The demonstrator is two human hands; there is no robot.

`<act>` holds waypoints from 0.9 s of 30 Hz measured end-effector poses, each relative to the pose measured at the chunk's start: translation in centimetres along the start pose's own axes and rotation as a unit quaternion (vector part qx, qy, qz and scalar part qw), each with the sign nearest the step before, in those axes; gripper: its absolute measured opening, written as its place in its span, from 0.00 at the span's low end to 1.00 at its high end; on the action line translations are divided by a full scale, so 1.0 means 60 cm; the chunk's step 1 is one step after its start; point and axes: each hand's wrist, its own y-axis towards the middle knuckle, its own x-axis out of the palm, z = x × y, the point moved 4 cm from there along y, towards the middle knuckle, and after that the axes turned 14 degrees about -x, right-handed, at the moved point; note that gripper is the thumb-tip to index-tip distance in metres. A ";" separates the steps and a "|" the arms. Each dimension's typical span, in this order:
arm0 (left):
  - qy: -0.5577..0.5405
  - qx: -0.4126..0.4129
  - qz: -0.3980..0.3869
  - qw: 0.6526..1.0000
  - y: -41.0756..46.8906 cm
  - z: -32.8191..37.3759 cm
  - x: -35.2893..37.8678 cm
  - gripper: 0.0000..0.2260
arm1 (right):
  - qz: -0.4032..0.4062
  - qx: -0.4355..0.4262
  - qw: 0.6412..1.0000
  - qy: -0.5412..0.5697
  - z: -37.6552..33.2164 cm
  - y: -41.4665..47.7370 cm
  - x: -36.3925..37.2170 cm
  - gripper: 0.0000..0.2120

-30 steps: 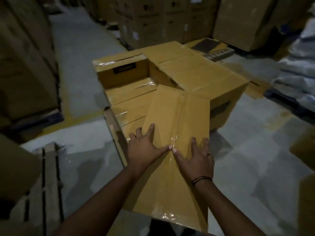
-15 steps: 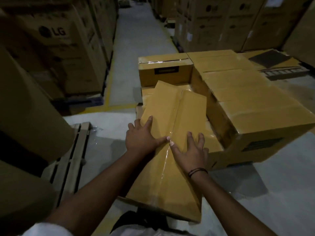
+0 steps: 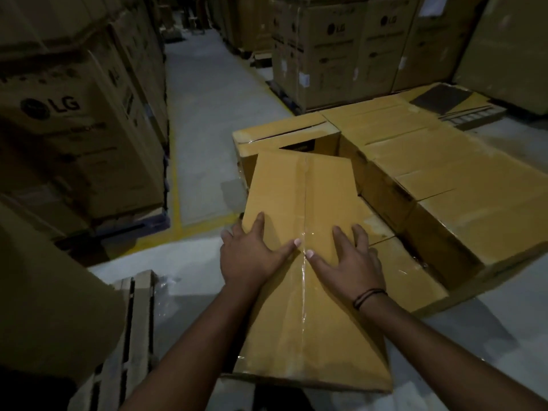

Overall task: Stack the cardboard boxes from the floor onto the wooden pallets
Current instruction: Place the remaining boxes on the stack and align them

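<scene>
Bare left hand (image 3: 252, 256), bare right hand (image 3: 350, 262), dark cord band (image 3: 368, 298) at wrist

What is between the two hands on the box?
In the head view, a strip of clear tape runs along the cardboard box's middle seam between the left hand and right hand.

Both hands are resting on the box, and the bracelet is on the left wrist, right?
No. The left hand and right hand do rest on the box, but the bracelet is on the right wrist, as the head view shows.
</scene>
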 end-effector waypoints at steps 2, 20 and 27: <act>-0.006 0.017 0.010 1.000 0.051 -0.013 -0.033 0.48 | 0.014 0.001 1.000 -0.003 -0.046 0.035 0.003 0.45; 0.001 0.160 -0.047 0.986 0.437 0.022 -0.031 0.45 | 0.114 0.120 0.985 -0.037 -0.158 0.301 0.082 0.47; 0.045 0.221 -0.092 0.970 0.631 0.088 -0.008 0.45 | 0.146 0.175 0.973 -0.032 -0.163 0.478 0.130 0.46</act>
